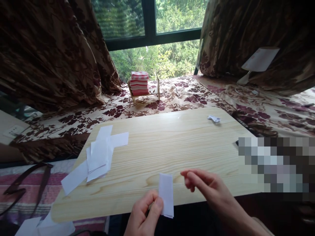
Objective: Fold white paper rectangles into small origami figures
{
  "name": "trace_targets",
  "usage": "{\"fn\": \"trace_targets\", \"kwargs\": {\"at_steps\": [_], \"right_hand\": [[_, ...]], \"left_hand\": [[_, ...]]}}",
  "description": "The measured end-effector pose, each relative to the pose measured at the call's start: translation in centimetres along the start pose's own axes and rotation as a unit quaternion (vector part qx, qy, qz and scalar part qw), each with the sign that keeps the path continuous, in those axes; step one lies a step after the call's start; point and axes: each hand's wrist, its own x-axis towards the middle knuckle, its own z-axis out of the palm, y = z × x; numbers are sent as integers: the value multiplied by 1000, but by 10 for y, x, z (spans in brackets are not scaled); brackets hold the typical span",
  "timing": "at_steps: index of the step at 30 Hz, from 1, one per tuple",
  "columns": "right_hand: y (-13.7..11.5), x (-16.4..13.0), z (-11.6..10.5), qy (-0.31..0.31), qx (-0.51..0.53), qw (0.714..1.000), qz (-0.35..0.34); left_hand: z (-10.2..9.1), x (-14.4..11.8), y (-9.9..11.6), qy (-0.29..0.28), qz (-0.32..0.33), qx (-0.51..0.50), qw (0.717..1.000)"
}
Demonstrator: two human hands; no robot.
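Observation:
My left hand (145, 213) is closed on a folded strip of white paper (166, 193), pinching its left edge between thumb and fingers. The paper stands upright near the front edge of the wooden table (157, 137), and its lower end shows more than one layer. To the right of it, apart from the paper, my right hand (203, 183) has its fingers curled together, with nothing visible in them. A loose pile of white paper slips (98, 155) lies on the table's left side. Toward the far right corner sits a small folded piece of white paper (214, 118).
More white papers (44, 226) lie below the table's left corner, near a dark strap (43, 183). Beyond the table, a small wooden rack (145, 95) holds folded pink-striped cloths (139, 83) on a floral cover. A white lamp (261, 59) stands at the right. A pixelated patch hides the table's right edge.

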Motion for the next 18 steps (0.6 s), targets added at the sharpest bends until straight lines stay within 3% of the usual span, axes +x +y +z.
{"fn": "trace_targets", "kwargs": {"at_steps": [5, 13, 15, 18], "right_hand": [[2, -17, 30, -115, 46, 992, 9], [-3, -12, 32, -114, 64, 991, 10], [-1, -12, 35, -88, 51, 995, 8], [3, -13, 39, -33, 27, 999, -13]], "left_hand": [[6, 10, 14, -40, -25, -60, 997], [10, 16, 12, -73, -36, -142, 987], [13, 17, 11, -34, -22, -111, 993], [19, 17, 10, 80, 82, -3, 993]]}}
